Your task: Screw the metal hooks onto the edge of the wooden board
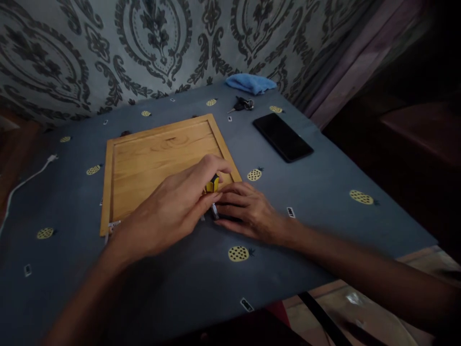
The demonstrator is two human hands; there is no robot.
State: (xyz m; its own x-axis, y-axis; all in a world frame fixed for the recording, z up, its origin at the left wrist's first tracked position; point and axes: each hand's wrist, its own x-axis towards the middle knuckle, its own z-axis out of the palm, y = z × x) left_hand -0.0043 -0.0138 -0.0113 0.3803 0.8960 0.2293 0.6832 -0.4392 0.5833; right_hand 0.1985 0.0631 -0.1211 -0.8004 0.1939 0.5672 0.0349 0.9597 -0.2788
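Note:
A wooden board (151,154) with a raised rim lies on the table covered by a blue pineapple-print cloth (324,192). At the board's near right corner both my hands meet. My left hand (169,211) is closed, its fingers pinching a small yellow and black object (212,184) with a metal part below it. My right hand (248,209) lies against that same object from the right, fingers curled on the cloth. What the object is I cannot make out. A small metal piece (112,227) shows at the board's near left corner.
A black phone (283,137) lies face up to the right of the board. Keys (242,104) and a folded blue cloth (251,82) sit at the back by the patterned wall. A white cable (29,180) runs along the left side. The table's near edge is at bottom right.

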